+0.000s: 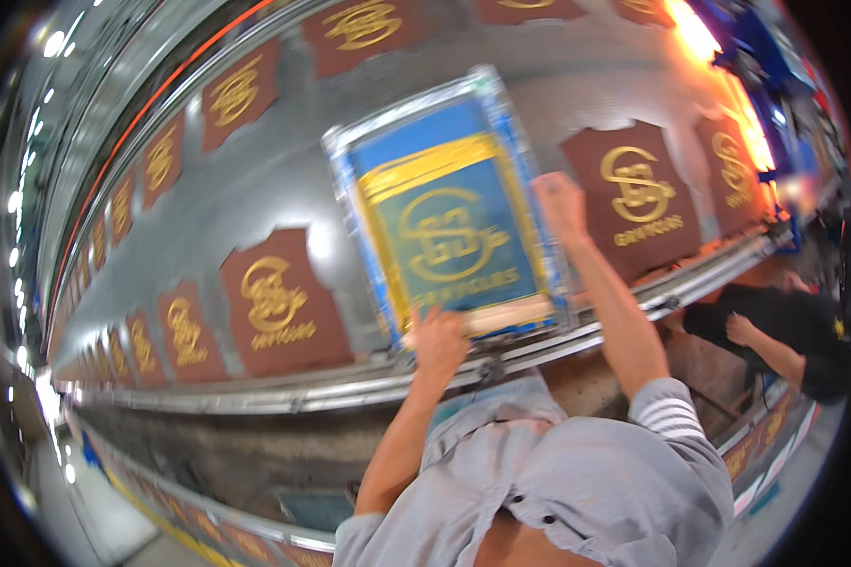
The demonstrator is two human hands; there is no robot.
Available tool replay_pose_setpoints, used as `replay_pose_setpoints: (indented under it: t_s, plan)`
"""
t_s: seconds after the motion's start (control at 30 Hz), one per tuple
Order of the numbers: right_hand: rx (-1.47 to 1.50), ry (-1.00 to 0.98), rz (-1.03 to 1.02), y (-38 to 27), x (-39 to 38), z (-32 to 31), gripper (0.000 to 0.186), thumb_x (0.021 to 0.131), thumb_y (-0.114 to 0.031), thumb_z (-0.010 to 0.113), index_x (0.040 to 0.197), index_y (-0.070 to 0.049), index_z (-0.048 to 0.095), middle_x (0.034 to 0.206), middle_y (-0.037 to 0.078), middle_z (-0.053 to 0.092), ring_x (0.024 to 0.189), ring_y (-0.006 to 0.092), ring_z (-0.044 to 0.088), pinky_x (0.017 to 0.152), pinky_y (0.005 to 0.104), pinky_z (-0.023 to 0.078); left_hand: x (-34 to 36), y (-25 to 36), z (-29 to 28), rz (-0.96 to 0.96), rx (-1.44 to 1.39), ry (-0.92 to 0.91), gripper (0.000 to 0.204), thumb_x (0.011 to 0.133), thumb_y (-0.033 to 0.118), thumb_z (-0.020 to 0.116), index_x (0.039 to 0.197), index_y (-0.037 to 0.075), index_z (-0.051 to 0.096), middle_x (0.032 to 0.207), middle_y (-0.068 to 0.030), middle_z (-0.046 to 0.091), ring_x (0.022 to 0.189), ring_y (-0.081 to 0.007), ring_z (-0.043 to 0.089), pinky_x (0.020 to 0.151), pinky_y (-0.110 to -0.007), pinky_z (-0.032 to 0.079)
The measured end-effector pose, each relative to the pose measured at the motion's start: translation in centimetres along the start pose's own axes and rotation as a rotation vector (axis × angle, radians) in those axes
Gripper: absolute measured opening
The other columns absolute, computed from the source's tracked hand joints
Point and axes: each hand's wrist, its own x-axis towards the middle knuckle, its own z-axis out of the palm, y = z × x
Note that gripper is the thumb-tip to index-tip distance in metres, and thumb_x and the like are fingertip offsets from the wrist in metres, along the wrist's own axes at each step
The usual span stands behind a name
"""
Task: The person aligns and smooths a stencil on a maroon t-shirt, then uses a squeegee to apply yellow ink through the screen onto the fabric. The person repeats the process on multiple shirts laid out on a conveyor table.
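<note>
A screen printing frame (pixel 350 194) lies tilted on the long grey table, its edges wrapped in silvery and blue tape. Its blue mesh carries a round emblem with lettering, and yellow ink (pixel 435 165) is smeared across the upper part. A pale wooden squeegee (pixel 511 317) rests along the near end inside the frame. My left hand (pixel 440 345) has its fingers curled over the squeegee's left end, at the near side of the frame. My right hand (pixel 560 203) is closed at the frame's right edge; the fingers' undersides are hidden.
Brown fabric pieces (pixel 279 302) with yellow prints lie in rows along the table, another piece (pixel 638 194) right of the frame. A metal rail (pixel 388 389) edges the table's near side. An orange-glowing heater (pixel 742 113) stands far right. A co-worker's arm (pixel 771 350) shows at right.
</note>
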Motion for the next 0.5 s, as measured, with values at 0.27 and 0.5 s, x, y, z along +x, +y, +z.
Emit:
replay_pose_setpoints:
  t_s: [0.27, 0.5]
  plan:
    - [-0.050, 0.115, -0.072, -7.6, -5.8, 12.3, 0.030, 0.093, -0.030, 0.064, 0.105, -0.004, 0.072, 0.096, 0.015, 0.073, 0.088, 0.0236, 0.069, 0.082, 0.0375, 0.052, -4.5, -12.5, -5.4, -0.014, 0.022, 0.095, 0.014, 0.066, 0.012, 0.066, 0.077, 0.010, 0.074, 0.085, -0.0105, 0.072, 0.110, -0.0326, 0.062, 0.110, -0.069, 0.024]
    - [0.111, 0.105, -0.131, -12.0, -12.3, 28.2, 0.027, 0.094, -0.025, 0.058, 0.099, -0.001, 0.069, 0.093, 0.022, 0.070, 0.088, 0.0361, 0.070, 0.077, 0.0409, 0.053, -10.8, -27.9, -11.1, 0.008, 0.101, 0.085, 0.021, 0.067, 0.005, 0.066, 0.083, 0.014, 0.076, 0.090, -0.0079, 0.074, 0.115, -0.0331, 0.061, 0.111, -0.072, 0.018]
